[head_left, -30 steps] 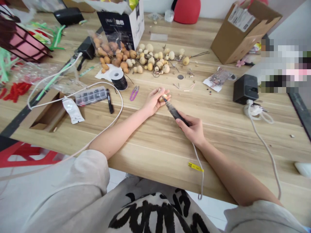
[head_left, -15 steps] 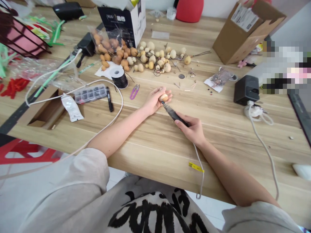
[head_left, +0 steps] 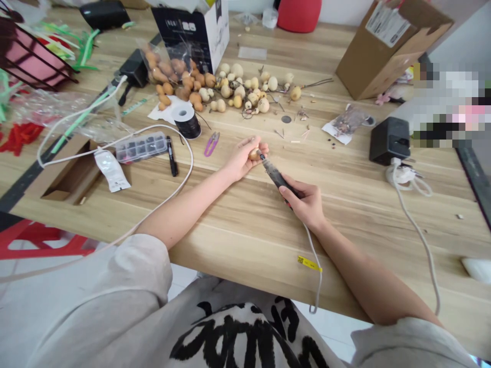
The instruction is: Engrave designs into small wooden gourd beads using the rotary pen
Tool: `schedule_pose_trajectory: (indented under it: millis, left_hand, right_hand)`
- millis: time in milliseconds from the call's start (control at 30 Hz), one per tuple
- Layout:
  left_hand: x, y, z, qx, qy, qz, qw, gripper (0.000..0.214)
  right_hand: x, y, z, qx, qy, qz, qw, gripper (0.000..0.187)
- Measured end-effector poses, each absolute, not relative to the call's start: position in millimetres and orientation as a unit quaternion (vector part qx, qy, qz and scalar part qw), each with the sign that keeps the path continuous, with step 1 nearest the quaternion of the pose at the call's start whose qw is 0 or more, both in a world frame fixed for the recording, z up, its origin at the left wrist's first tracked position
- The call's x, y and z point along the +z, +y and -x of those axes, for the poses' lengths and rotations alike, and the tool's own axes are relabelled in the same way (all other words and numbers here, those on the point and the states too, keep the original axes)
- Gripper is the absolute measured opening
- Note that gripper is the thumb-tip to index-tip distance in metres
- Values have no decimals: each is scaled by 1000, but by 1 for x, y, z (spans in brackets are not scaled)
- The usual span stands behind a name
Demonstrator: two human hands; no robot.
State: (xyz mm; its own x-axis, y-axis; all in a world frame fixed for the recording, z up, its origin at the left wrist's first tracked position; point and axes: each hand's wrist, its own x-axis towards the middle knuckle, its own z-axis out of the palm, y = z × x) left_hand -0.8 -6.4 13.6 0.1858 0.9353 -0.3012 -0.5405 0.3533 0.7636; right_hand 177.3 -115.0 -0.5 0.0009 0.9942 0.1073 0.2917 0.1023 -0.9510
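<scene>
My left hand [head_left: 242,159] is shut on a small pale gourd [head_left: 253,154], held in its fingertips. My right hand [head_left: 304,199] grips a dark electric engraving pen [head_left: 280,178] like a pencil. The pen's thin tip sits at the gourd's right side, touching it or very nearly so. Its white cord [head_left: 312,271] drops from my right hand over the table's front edge. Further up the wooden table [head_left: 345,225] lies a loose spread of dried gourds [head_left: 240,92].
Near my hands lie purple-handled snips [head_left: 211,144], a black cord spool [head_left: 186,122], a marker [head_left: 171,156] and a compartment box [head_left: 140,146]. A black power adapter [head_left: 390,140] stands right, with a cardboard box [head_left: 391,51] behind it. A white cable [head_left: 153,148] loops left.
My left hand has rolled the gourd slightly, and the pen tip has shifted from below the gourd to its right side. The view has tilted a little.
</scene>
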Motion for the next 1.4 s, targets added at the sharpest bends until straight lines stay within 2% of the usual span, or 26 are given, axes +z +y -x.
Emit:
schedule_pose_trajectory:
  millis: [167,1067,1400]
  left_hand:
    - [14,-7,1,501,387,-272,725,15]
    - [26,-7,0,464,412,-274,734,13]
    - [24,-7,1,453,398,-270,751,13]
  right_hand:
    - [0,-115,-177,363,-636,516,446,42]
    - [0,-115,-177,354,-654,504,440,43]
    - [3,-114,-179,386,-651,498,423,42]
